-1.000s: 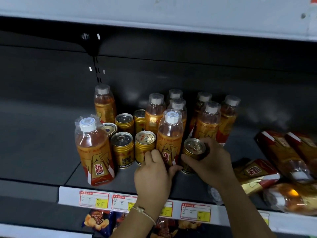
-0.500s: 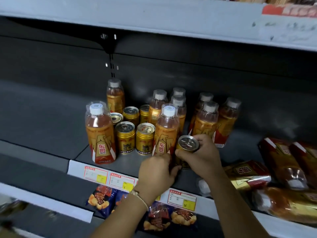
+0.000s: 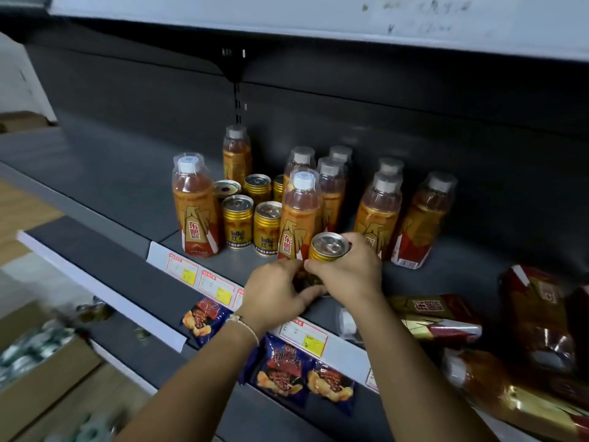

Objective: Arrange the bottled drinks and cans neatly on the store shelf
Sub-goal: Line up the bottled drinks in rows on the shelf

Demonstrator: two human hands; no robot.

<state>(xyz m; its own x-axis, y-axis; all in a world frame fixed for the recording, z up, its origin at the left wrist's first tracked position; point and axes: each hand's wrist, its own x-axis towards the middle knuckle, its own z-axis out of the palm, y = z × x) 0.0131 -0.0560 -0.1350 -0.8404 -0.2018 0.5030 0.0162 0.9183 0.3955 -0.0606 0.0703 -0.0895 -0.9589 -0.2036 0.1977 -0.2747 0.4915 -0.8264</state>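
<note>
A gold can point(image 3: 328, 248) stands at the front of the shelf point(image 3: 121, 173), gripped near its top by the curled fingers of the right hand point(image 3: 345, 275). The left hand point(image 3: 274, 293) curls round its lower part. Just beyond the left hand stands a bottle point(image 3: 299, 215); more cans point(image 3: 237, 224) stand left of it. Bottles lying on their sides point(image 3: 436, 317) are right of the right hand.
</note>
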